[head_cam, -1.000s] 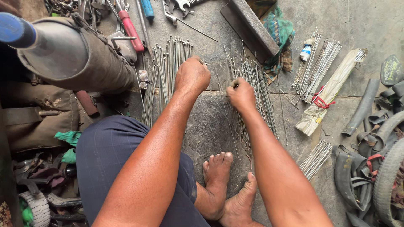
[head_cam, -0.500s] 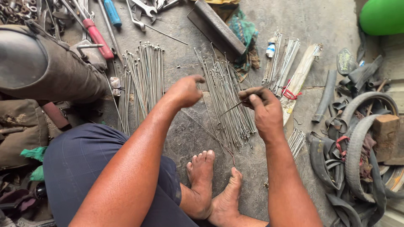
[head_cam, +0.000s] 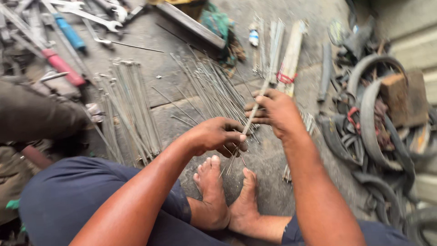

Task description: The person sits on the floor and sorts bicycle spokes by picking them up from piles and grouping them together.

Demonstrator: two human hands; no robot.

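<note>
Both my hands hold a small bunch of thin metal spokes (head_cam: pixel 251 119) above the concrete floor. My left hand (head_cam: pixel 217 135) grips the lower end of the bunch, just above my bare feet (head_cam: pixel 227 191). My right hand (head_cam: pixel 274 111) closes around the upper part. A loose pile of spokes (head_cam: pixel 213 86) lies just beyond my hands. A second, neater row of spokes (head_cam: pixel 129 107) lies on the floor to the left.
Wrenches (head_cam: pixel 93 16), a red-handled tool (head_cam: pixel 61 67) and a blue-handled tool (head_cam: pixel 69 33) lie at the top left. Tied spoke bundles (head_cam: pixel 284 54) lie at the top right. Old tyres and rubber tubes (head_cam: pixel 378 123) with a wooden block (head_cam: pixel 403 98) crowd the right side.
My hands have come off the pile and moved together toward me, lifting a bunch of spokes. The camera has swung to the right.
</note>
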